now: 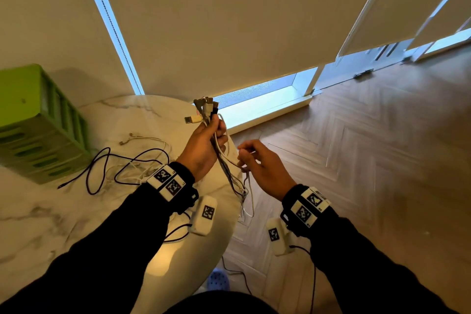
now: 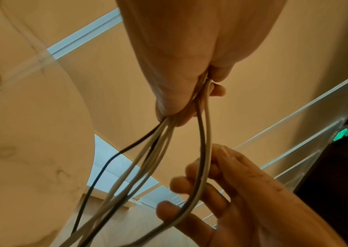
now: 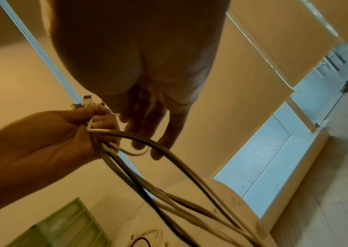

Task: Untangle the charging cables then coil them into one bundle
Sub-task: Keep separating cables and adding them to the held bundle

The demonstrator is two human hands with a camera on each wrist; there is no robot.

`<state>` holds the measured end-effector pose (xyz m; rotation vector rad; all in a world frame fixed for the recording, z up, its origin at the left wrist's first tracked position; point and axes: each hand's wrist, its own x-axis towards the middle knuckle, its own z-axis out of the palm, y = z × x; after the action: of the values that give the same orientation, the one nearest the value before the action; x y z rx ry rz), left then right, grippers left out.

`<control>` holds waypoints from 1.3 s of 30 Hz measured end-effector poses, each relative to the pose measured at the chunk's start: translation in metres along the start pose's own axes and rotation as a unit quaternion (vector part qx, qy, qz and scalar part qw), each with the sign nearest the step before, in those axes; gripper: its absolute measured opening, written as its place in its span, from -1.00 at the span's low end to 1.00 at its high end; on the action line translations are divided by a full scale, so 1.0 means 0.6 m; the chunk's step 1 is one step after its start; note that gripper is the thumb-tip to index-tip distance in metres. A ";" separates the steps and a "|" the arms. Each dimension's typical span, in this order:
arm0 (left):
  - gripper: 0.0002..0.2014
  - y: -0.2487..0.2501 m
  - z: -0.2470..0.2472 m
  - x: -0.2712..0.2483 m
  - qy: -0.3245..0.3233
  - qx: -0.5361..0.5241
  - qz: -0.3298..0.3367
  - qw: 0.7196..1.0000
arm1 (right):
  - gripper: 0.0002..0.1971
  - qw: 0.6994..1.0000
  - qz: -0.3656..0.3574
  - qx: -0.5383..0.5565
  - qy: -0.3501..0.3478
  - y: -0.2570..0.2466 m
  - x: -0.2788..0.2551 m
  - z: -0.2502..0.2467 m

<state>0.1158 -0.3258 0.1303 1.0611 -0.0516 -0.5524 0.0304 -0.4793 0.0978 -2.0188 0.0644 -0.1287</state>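
Note:
Above the table's right edge, my left hand [image 1: 216,135] grips a bunch of white and black charging cables [image 1: 225,168]. Their plugs [image 1: 206,107] stick up out of my fist, and the strands hang down past the table edge. Just to the right, my right hand [image 1: 245,157] has its curled fingers hooked round two strands [image 2: 203,150] that loop out below the left fist [image 2: 190,86]. In the right wrist view its fingers [image 3: 147,133] point down beside the left hand [image 3: 97,123]. More black and white cables [image 1: 127,163] lie loose on the marble table [image 1: 46,219].
A green slatted crate [image 1: 38,130] stands at the table's far left. Wood floor [image 1: 369,160] opens to the right, with a low window [image 1: 260,102] behind. A blue slipper [image 1: 218,281] lies on the floor by the table's near edge.

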 end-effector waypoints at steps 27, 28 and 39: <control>-0.64 -0.017 0.007 -0.004 -0.071 0.388 0.055 0.917 | -0.71 0.994 0.051 0.026 -0.098 -0.057 0.015 0.029; -0.60 -0.019 0.010 -0.003 -0.049 0.414 0.059 0.907 | -0.76 0.993 0.075 0.060 -0.070 -0.065 0.011 0.036; -0.64 0.013 0.061 -0.009 -0.228 0.402 -0.027 0.886 | -0.74 0.987 0.114 -0.036 -0.109 -0.045 -0.038 0.017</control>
<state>0.1031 -0.3501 0.1561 1.7170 -0.7219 -0.8569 0.0087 -0.4562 0.1162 -2.0700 0.1612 0.2428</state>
